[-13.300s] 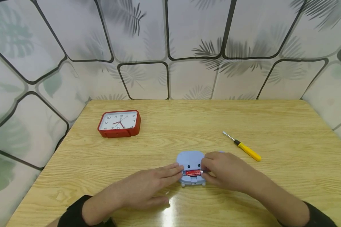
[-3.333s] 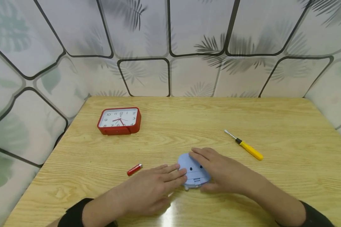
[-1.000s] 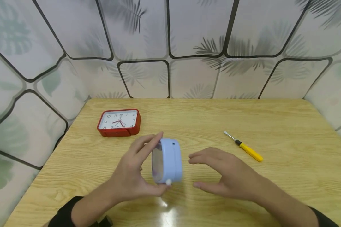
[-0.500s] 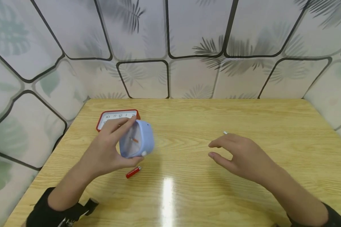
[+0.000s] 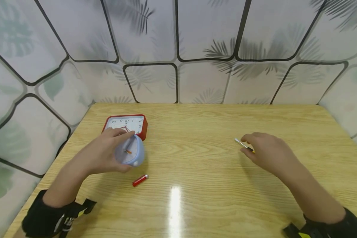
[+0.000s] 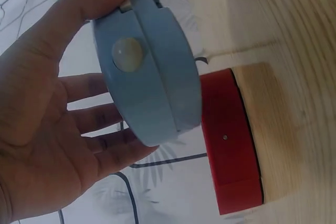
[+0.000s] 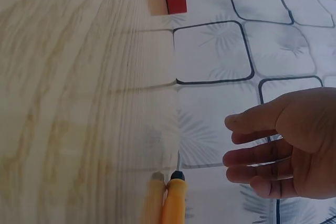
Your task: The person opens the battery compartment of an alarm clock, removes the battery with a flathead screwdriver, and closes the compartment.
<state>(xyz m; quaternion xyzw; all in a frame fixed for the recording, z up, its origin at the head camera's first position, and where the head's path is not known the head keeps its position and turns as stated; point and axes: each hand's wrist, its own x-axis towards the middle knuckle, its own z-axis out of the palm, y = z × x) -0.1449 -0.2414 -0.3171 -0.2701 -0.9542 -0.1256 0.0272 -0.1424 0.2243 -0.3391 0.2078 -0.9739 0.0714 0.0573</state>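
My left hand grips a light blue alarm clock between thumb and fingers, in front of the red clock. Its dial, with an orange hand, tilts up toward me, and a small round white foot shows in the left wrist view. My right hand hovers over a yellow-handled screwdriver, its fingers loosely bent and apart from it. In the head view that hand hides most of the handle, while the metal shaft shows. A red battery lies on the table, nearer me than the blue clock.
A red rectangular clock stands at the back left, partly covered by my left hand. The wood-grain table ends at a patterned wall covering. Light glares off the tabletop near its front.
The battery came out of the blue clock onto the table, and the battery cover was closed. My left hand then lifted the clock, turned it and carried it left; my right hand moved toward the screwdriver.
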